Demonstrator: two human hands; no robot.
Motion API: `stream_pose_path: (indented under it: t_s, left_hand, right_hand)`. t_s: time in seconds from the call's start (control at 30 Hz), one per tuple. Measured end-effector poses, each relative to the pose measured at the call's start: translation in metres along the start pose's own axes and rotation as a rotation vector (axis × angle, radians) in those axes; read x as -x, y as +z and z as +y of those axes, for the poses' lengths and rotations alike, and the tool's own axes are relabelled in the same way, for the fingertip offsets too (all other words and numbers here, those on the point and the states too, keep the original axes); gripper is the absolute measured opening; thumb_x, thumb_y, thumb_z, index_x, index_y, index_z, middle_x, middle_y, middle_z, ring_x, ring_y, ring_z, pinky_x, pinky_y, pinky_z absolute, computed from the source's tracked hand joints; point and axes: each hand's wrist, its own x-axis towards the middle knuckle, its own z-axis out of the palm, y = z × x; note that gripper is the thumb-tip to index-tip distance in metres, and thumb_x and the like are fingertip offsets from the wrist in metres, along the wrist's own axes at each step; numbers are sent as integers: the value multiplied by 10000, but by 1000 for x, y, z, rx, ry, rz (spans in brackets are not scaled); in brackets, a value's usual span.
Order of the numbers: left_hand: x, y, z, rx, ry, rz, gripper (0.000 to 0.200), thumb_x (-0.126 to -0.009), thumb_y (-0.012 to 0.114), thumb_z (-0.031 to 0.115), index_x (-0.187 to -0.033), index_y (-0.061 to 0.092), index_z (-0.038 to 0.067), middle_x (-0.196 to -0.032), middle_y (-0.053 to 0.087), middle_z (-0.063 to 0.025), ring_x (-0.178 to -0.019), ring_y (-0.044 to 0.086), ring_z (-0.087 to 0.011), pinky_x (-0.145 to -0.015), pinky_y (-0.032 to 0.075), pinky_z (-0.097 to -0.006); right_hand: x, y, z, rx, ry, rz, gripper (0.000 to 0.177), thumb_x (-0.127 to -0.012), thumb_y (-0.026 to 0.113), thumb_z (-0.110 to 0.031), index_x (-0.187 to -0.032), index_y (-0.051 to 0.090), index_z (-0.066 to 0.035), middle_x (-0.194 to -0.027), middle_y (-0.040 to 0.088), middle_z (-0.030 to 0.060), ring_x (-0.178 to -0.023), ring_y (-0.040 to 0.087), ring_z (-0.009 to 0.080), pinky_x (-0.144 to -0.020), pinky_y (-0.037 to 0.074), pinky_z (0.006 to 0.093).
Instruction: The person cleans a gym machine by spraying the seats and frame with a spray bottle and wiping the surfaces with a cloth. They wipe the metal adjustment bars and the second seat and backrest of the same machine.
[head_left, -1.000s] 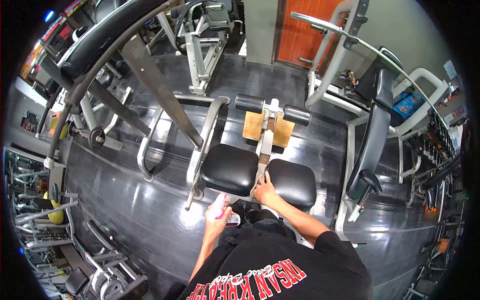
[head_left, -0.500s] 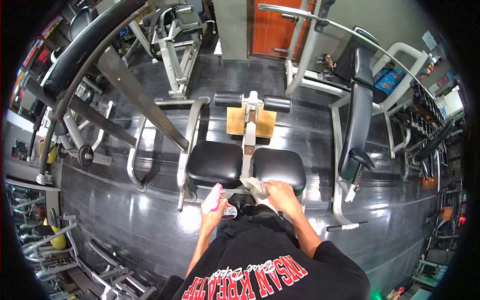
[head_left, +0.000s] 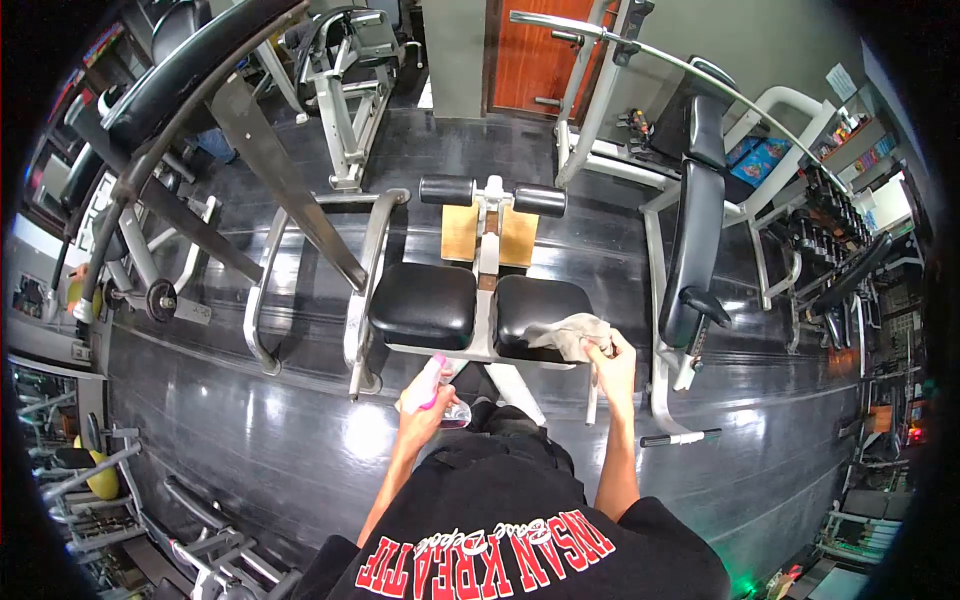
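Note:
In my left hand [head_left: 428, 398] is a spray bottle [head_left: 436, 376] with a pink and white head; its clear lower part shows below my fingers. My right hand [head_left: 612, 366] grips a pale grey cloth [head_left: 572, 335], which drapes over the front right part of the right black seat pad [head_left: 543, 303]. To the left of that pad is a matching left pad [head_left: 423, 305], and a light metal frame [head_left: 486, 262] runs between them. My left hand is in front of the left pad, apart from it.
Black foam rollers [head_left: 447, 190] top the frame's far end, with a wooden board [head_left: 460, 235] behind. At right stands a bench with a tall black backrest [head_left: 692, 255]. A slanted metal machine arm [head_left: 290, 185] rises at left. Dumbbells [head_left: 815, 235] line the far right.
My right hand has moved right with the cloth, from the gap between the pads to the right pad's front right part. The cloth is now more spread out. My left hand still holds the bottle.

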Motion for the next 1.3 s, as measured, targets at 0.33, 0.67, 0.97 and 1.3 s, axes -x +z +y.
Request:
stream_pose_path:
  t_s: [0.33,0.67,0.97,1.3]
  left_hand:
    - [46,8,-11,71,-18,-78,355,-872,627,55,-1215,558,-5,-920,640,-46,-692,611,-83,-638,502,-242]
    - [34,16,-2,-100,55,-206,390,-851,643,44,-1228,552,5,-1000,651,-66,-689,624,-95,-648,523,-247]
    - [-16,49,28,-117,60,-148,306,-851,646,43,-1151,596,10,-805,652,-41,-667,605,-80,-621,501,-242]
    - [-71,94,19,-160,-41,-40,296,-849,667,66,-1131,603,3,-802,640,-35,-685,604,-69,-620,494,-235]
  right_hand:
    - [-27,6,136,356,341,130,456,-797,712,-175,-1192,549,-14,-1029,657,149,-931,632,282,-845,477,377]
    - [-1,34,67,847,-40,49,761,-743,747,-299,-1389,385,-122,-1417,309,214,-1195,438,389,-988,404,447]
    - [-23,11,74,919,-315,259,293,-790,695,-327,-1001,705,-124,-1304,485,120,-1249,394,343,-1075,187,598]
    - [-68,-42,28,145,80,159,132,-867,606,-76,-977,649,-16,-937,639,66,-900,591,156,-813,452,272]
